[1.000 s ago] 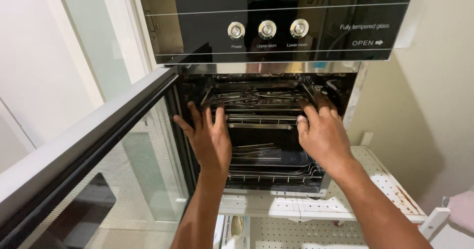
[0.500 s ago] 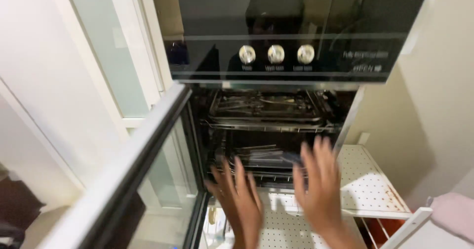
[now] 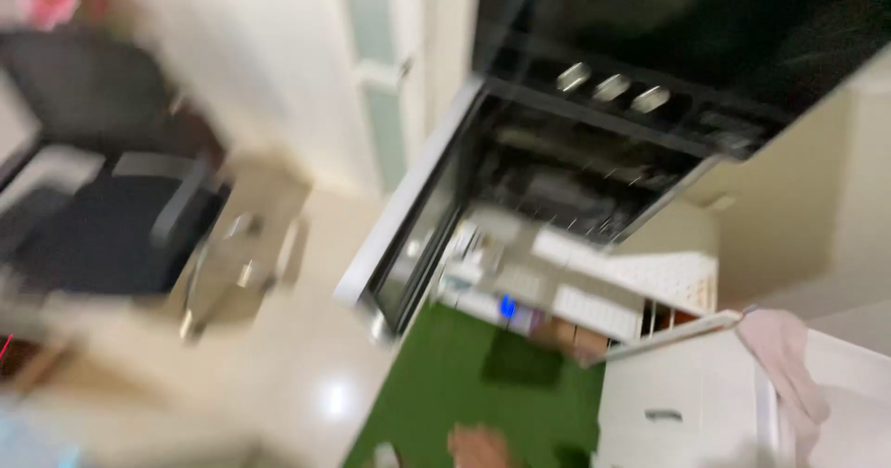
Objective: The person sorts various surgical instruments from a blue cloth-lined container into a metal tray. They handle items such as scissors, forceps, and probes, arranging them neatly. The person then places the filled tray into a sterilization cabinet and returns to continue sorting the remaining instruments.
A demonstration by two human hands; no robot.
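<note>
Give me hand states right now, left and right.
Left: not in view.
Right: not in view either; a blurred skin-toned patch at the bottom edge, over the green mat, may be a hand, but which hand and what state cannot be told.

A dark office chair (image 3: pixel 102 217) blurs at nine o'clock; a green mat (image 3: pixel 483 384) lies at six; a pink cloth (image 3: pixel 789 366) hangs over a white cabinet (image 3: pixel 677 403) at four.

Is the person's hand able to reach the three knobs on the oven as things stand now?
Probably not at once. The only hand in view, blurred, sits at the bottom edge over the green mat, far from the knobs. The open oven door stands to one side, so nothing seems to block the way.
</note>
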